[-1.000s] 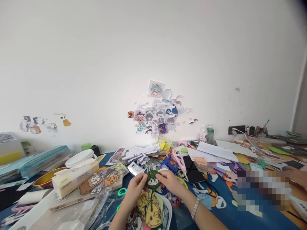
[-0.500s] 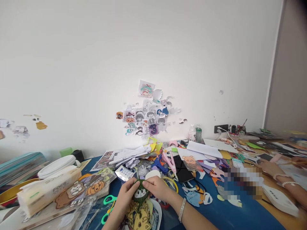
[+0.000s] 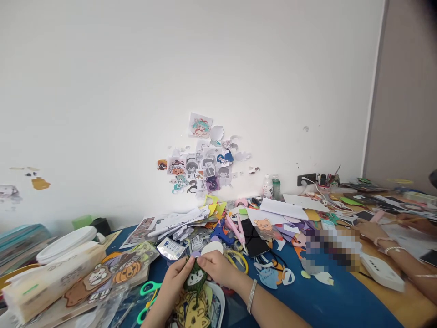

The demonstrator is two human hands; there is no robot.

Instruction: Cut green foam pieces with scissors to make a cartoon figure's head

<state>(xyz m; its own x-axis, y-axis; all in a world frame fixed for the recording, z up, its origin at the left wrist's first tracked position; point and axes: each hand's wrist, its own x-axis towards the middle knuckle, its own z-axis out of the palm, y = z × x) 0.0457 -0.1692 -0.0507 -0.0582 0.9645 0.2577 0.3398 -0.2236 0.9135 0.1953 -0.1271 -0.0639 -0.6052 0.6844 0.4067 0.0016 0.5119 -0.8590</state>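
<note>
Low in the middle of the view, both of my hands pinch a small dark green paper character cut-out (image 3: 195,279) with a white face. My left hand (image 3: 176,278) grips its left edge with closed fingers. My right hand (image 3: 215,267), with a silver bracelet on the wrist, holds its top right edge, fingers closed on it. Under the cut-out lies a yellow cat-shaped cut-out (image 3: 194,307) on a white plate (image 3: 219,296).
Green-handled scissors (image 3: 147,296) lie left of my hands. A tissue pack (image 3: 51,280) and pumpkin cut-outs (image 3: 127,269) sit further left. Paper scraps, pink tools (image 3: 235,228) and a black phone (image 3: 254,239) cover the blue table. Another person's hands (image 3: 382,237) work at the right.
The camera has turned right, so everything has shifted left in the view. My hands kept hold of the green cut-out and sank slightly lower. The other person's hands came further into view.
</note>
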